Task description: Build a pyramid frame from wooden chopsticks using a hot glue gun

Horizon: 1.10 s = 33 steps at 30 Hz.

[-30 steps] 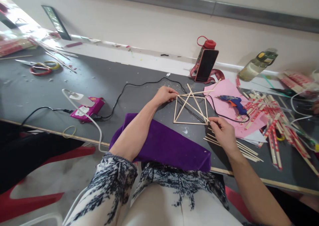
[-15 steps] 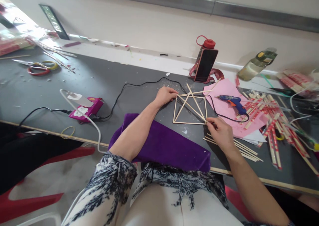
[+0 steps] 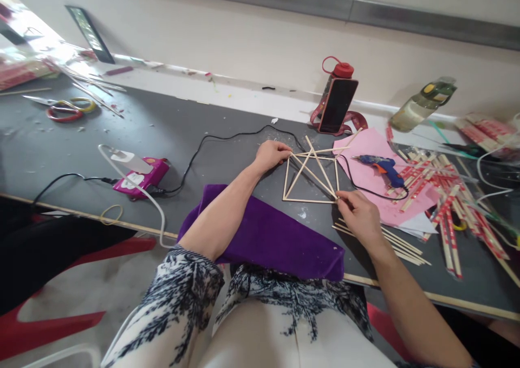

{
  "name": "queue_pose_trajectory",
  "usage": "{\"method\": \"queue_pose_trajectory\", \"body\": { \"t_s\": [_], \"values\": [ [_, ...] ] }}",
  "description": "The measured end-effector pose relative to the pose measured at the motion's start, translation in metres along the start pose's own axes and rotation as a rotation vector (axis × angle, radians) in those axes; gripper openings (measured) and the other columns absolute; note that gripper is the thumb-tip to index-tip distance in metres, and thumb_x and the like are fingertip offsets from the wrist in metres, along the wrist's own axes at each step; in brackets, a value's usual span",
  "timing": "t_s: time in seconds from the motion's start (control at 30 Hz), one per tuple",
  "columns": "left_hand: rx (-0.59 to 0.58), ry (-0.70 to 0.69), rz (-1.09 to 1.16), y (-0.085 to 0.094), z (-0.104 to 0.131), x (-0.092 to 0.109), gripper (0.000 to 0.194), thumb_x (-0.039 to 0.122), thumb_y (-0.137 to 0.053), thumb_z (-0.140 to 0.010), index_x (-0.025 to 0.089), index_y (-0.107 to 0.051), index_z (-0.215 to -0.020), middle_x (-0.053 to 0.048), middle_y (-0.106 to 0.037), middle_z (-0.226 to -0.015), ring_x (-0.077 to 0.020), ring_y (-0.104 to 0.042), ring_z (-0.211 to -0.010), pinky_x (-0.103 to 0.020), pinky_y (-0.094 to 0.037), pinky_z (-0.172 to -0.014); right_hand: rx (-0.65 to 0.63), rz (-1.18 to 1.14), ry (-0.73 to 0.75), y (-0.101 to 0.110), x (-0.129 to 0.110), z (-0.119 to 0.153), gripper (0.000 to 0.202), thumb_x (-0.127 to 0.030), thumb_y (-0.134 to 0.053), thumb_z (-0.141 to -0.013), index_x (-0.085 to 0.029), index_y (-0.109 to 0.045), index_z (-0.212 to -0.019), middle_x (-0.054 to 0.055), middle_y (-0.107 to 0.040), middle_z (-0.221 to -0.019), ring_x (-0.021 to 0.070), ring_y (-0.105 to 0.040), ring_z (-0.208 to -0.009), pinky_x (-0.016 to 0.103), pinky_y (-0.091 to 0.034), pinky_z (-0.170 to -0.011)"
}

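Four sides of the stick frame (image 3: 311, 201) rest on the bench (image 3: 227, 162) between your L hand (image 3: 273, 156) and R hand (image 3: 359, 211). Vs. 1 sec ago, your R hand sits a touch closer in, so the diagonal stick (image 3: 311, 172) now ends abt. at the frame's near R corner, not just past it; prob. means that end is lined up, tho the exact contact is too small to check. Your L hand is abt. where it was, at the frame's far L corner.

Hand state: both narrow, thumb + fingers pinched. R has the diagonal's end; L pinches the far L corner, can't tell if the diagonal is in there too.

Materials: frame = thin, straight, pale wood-like sticks, 4-sided, w/ others crossing it + running past its far edge. Loose sticks (image 3: 402, 240), same look, lie near-R of the frame, partly hidden by your R hand. R of the frame: pink paper (image 3: 365, 140) w/ a blue + orange glue gun (image 3: 385, 168), plasticky. Near-L of the frame: velvety purple cloth (image 3: 264, 232), folded.
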<state>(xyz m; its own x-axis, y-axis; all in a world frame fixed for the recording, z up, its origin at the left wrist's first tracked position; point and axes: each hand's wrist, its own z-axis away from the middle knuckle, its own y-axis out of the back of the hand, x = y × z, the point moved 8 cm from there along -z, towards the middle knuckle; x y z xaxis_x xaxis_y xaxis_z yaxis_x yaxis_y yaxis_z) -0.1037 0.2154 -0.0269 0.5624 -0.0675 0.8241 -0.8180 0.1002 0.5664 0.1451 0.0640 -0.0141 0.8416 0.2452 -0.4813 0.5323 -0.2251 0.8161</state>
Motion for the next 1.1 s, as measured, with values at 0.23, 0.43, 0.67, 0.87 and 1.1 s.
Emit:
{"method": "queue_pose_trajectory", "body": {
  "t_s": [0.23, 0.43, 0.67, 0.87, 1.1],
  "values": [
    [-0.013, -0.016, -0.041, 0.0001, 0.0007, 0.0024, 0.029, 0.031, -0.060, -0.072, 0.019, -0.075, -0.093, -0.001, -0.065, -0.059, -0.0115, -0.059, -0.057, -0.020, -0.044, -0.057, -0.013, 0.027, -0.001, -0.0012, 0.0015, -0.0001, 0.024, -0.029, -0.051, -0.083, -0.021, -0.068, -0.098, 0.003, -0.064, -0.084, 0.0163, -0.060, -0.074, 0.028, -0.045, -0.067],
    [-0.016, -0.031, -0.065, 0.0006, 0.0010, 0.0042, 0.029, 0.031, -0.060, -0.071, 0.020, -0.075, -0.094, 0.000, -0.066, -0.062, -0.0111, -0.059, -0.055, -0.020, -0.043, -0.057, 0.002, 0.043, 0.006, 0.0007, -0.0001, 0.0008, 0.023, -0.028, -0.052, -0.083, -0.021, -0.069, -0.096, 0.003, -0.064, -0.083, 0.0156, -0.060, -0.074, 0.027, -0.044, -0.066],
    [-0.011, -0.037, -0.091, 0.0015, 0.0004, 0.0040, 0.028, 0.033, -0.061, -0.071, 0.020, -0.075, -0.092, -0.001, -0.065, -0.059, -0.0110, -0.058, -0.054, -0.021, -0.043, -0.057, -0.010, 0.040, -0.001, -0.0004, 0.0008, 0.0014, 0.022, -0.029, -0.052, -0.084, -0.022, -0.069, -0.097, 0.002, -0.064, -0.085, 0.0151, -0.060, -0.075, 0.027, -0.044, -0.067],
    [-0.011, -0.040, -0.108, 0.0012, -0.0010, 0.0029, 0.028, 0.034, -0.061, -0.072, 0.020, -0.075, -0.092, -0.001, -0.066, -0.059, -0.0115, -0.058, -0.053, -0.021, -0.042, -0.056, -0.009, 0.042, -0.012, 0.0003, 0.0017, 0.0003, 0.022, -0.029, -0.052, -0.084, -0.022, -0.069, -0.097, 0.002, -0.064, -0.084, 0.0151, -0.060, -0.074, 0.027, -0.044, -0.066],
    [-0.008, -0.050, -0.146, 0.0019, -0.0008, 0.0059, 0.028, 0.033, -0.061, -0.072, 0.020, -0.076, -0.092, -0.001, -0.067, -0.060, -0.0118, -0.058, -0.056, -0.021, -0.042, -0.057, -0.003, 0.035, -0.009, 0.0004, 0.0020, 0.0002, 0.022, -0.030, -0.053, -0.083, -0.022, -0.069, -0.095, 0.002, -0.063, -0.083, 0.0152, -0.059, -0.072, 0.027, -0.043, -0.066]
  ]
}}
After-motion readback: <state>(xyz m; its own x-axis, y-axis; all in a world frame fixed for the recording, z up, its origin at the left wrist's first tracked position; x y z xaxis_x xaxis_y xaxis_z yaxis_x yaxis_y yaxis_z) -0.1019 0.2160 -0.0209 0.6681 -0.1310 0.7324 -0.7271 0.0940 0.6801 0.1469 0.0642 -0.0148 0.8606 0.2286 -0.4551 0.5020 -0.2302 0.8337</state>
